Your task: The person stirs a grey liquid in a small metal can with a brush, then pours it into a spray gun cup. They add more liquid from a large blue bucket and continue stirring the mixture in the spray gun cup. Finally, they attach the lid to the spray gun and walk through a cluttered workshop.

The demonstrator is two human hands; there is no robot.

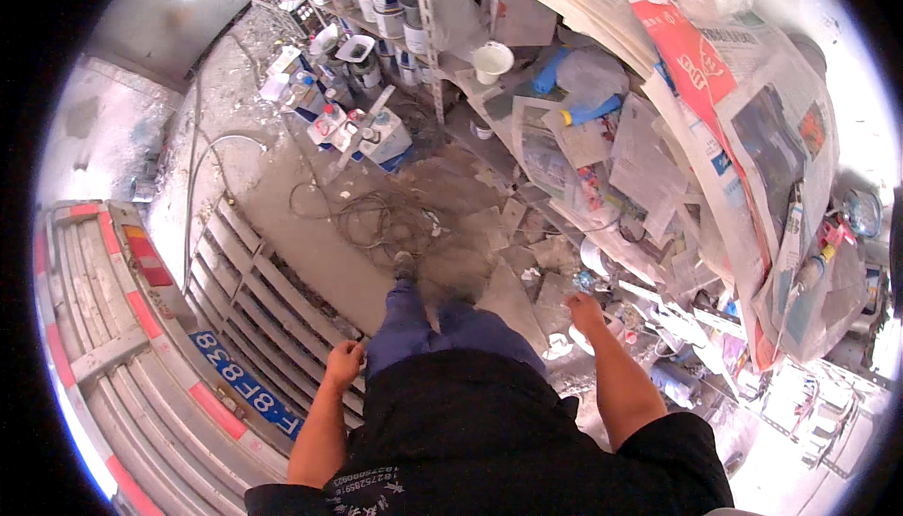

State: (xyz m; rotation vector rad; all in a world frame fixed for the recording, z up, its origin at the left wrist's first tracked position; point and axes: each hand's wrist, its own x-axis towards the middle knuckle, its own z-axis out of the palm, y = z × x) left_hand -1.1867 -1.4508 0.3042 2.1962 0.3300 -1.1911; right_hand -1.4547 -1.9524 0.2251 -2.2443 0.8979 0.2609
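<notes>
My left hand [345,363] hangs beside my left hip, its fingers curled in, above the slatted grating [246,276] on the floor. Nothing sticks out of it. Out to the right of my legs, my right hand [585,312] is also loosely closed, and no object shows in it. Nearest to that hand are a small clear blue plastic bottle [583,281] and scattered litter by the foot of a paper-covered bench. Neither hand touches these things. My legs in blue trousers [404,318] stand on the dusty floor, one shoe forward.
A truck's rear panel [141,394] with red-white strips stands left. Ahead, a tangled hose [376,220] lies on the floor. Beyond are solvent containers [381,135] and a shelf of paint cans [386,8]. Newspapers [752,111], masking paper and a white bowl [492,62] fill the right.
</notes>
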